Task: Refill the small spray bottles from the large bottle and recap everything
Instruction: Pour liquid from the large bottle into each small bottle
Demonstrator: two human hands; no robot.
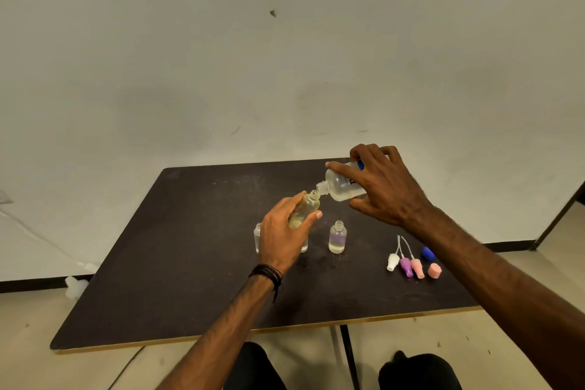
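My right hand (383, 187) grips the large clear bottle (340, 185), tipped on its side with its open neck pointing left and down. Its mouth touches the mouth of a small clear bottle (305, 207) that my left hand (283, 236) holds tilted above the table. An uncapped small bottle (337, 237) with some liquid stands upright to the right of my left hand. Another small bottle (258, 237) stands half hidden behind that hand. Spray tops lie at the right: white (393, 262), purple (406, 266) and pink (417, 267), with a pink cap (434, 270) and a blue cap (427, 253).
The dark table (177, 263) has a light front edge and stands against a pale wall. A white object (75, 286) lies on the floor at the left. My knees show below the table's front edge.
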